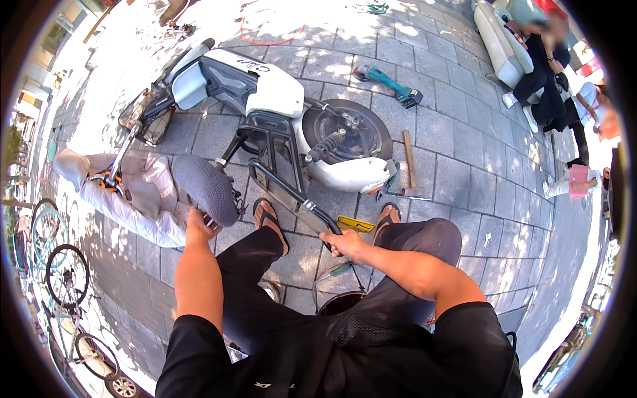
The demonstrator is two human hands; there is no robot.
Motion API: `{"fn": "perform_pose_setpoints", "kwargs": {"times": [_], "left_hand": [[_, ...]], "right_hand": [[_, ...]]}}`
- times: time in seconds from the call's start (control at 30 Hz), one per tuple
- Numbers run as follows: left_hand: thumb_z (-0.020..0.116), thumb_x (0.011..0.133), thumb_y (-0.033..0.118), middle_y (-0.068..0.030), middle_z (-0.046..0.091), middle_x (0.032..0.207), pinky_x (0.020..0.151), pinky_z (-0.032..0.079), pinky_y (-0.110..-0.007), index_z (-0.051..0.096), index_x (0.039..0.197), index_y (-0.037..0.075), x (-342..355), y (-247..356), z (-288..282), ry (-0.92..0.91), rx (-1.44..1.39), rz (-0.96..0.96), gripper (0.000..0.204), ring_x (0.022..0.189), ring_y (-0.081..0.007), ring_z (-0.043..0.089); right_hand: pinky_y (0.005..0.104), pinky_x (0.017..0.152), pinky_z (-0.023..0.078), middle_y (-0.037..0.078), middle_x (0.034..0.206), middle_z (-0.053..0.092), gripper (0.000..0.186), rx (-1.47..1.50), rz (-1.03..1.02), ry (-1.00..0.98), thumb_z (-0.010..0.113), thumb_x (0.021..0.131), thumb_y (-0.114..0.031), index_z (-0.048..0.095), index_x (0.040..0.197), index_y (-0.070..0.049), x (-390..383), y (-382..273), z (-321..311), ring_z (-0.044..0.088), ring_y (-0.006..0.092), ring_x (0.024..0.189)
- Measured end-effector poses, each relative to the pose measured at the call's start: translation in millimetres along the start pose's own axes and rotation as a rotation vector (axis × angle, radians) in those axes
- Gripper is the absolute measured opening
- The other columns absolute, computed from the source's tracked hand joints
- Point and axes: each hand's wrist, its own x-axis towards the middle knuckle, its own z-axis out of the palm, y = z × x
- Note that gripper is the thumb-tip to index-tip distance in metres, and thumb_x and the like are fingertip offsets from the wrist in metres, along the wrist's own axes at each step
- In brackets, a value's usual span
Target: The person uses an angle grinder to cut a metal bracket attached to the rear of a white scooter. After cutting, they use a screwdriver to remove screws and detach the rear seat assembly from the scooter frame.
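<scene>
A white and grey electric scooter [275, 93] lies on its side on the paving in front of me. My right hand [346, 245] is wrapped round the end of a black tubular bar [322, 215] on its frame. My left hand [204, 224] grips the lower edge of the grey mesh-covered seat [204, 188], fingers partly hidden beneath it. A pale quilted cover [142, 209] lies beside the seat, round the handlebar. The rear wheel [365, 136] and white rear fender [348, 174] face up toward me. Near my right hand, a yellow plate [355, 224] lies between my feet.
A hammer [410, 166] lies right of the wheel, with a teal cordless angle grinder [388, 85] beyond it. A dark round container [340, 303] stands between my legs. Bicycles [66, 275] are at far left. People sit by a light sofa [497, 50] at far right.
</scene>
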Motion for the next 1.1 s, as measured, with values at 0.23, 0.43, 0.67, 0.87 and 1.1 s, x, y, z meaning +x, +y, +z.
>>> {"fn": "perform_pose_setpoints", "kwargs": {"times": [0.23, 0.43, 0.67, 0.87, 1.1], "left_hand": [[0.058, 0.11, 0.041, -0.0105, 0.075, 0.127, 0.097, 0.061, -0.047, 0.069, 0.139, 0.01, 73, -28, -27, -0.629, -0.372, 0.015, 0.043, 0.107, -0.0299, 0.073], [0.056, 0.111, 0.04, -0.0126, 0.075, 0.127, 0.096, 0.062, -0.048, 0.068, 0.141, 0.009, 37, -20, 12, -0.776, -0.332, 0.235, 0.045, 0.109, -0.0307, 0.073], [0.053, 0.112, 0.04, -0.0149, 0.075, 0.128, 0.094, 0.063, -0.048, 0.067, 0.143, 0.007, -4, 12, 44, -0.798, -0.301, 0.438, 0.047, 0.111, -0.0316, 0.073], [0.037, 0.115, 0.036, -0.0209, 0.071, 0.136, 0.094, 0.064, -0.051, 0.059, 0.15, 0.001, -48, 48, 62, -0.614, -0.324, 0.341, 0.055, 0.116, -0.0359, 0.073], [0.045, 0.11, 0.046, -0.0183, 0.074, 0.126, 0.082, 0.065, -0.052, 0.061, 0.144, 0.004, -152, 77, 163, -0.371, -0.205, 0.569, 0.056, 0.103, -0.0344, 0.076]], "right_hand": [[0.0382, 0.06, 0.05, 0.006, 0.069, 0.064, 0.047, -0.05, 0.103, 0.04, 0.078, 0.095, -0.045, 0.068, 0.078, -0.002, 4, -9, 20, 0.062, 0.0186, 0.062], [0.0396, 0.062, 0.048, 0.006, 0.071, 0.064, 0.039, 0.053, 0.166, 0.142, 0.081, 0.088, -0.035, 0.069, 0.077, 0.0, 3, 7, 23, 0.06, 0.018, 0.066], [0.0366, 0.061, 0.042, 0.001, 0.071, 0.06, 0.022, 0.237, 0.121, 0.178, 0.079, 0.084, -0.021, 0.07, 0.075, -0.003, -8, -16, 30, 0.054, 0.0139, 0.067], [0.0334, 0.05, 0.033, 0.0, 0.059, 0.049, 0.017, 0.512, 0.051, 0.072, 0.072, 0.088, -0.01, 0.059, 0.077, -0.007, -46, -77, -6, 0.044, 0.0129, 0.048], [0.0367, 0.06, 0.047, -0.008, 0.062, 0.04, 0.026, 0.715, -0.179, -0.002, 0.071, 0.106, -0.033, 0.061, 0.092, -0.013, -113, -150, -108, 0.04, 0.0085, 0.051]]}}
